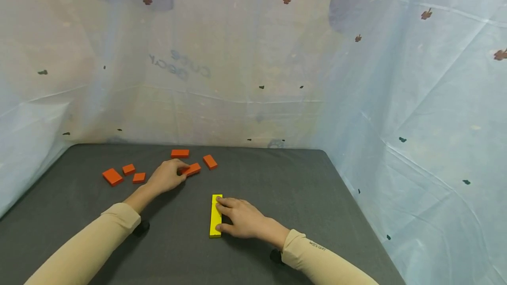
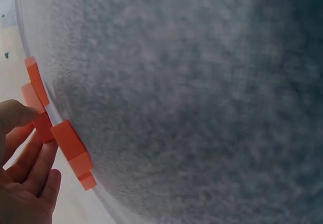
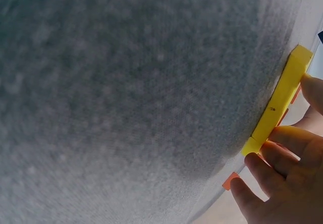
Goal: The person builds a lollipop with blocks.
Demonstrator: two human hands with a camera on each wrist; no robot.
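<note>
In the head view, my left hand (image 1: 165, 176) pinches the left end of an orange block (image 1: 192, 169) at the back of the table, between thumb and fingers. The left wrist view shows the thumb on one side of this orange block (image 2: 43, 128) and the fingers on the other. Nearer the front, a long yellow block (image 1: 215, 217) lies lengthwise. My right hand (image 1: 245, 219) touches its right side with thumb and fingertips spread along it. From the right wrist, the yellow block (image 3: 282, 95) appears tilted, with the fingers loosely bent against it.
Two more orange blocks lie near the left hand, one behind it (image 1: 180, 153) and one to its right (image 1: 210, 162). Further left are a larger orange block (image 1: 112, 177) and two small ones (image 1: 128, 169). A pale printed sheet (image 1: 245, 56) hangs behind the dark table (image 1: 277, 179).
</note>
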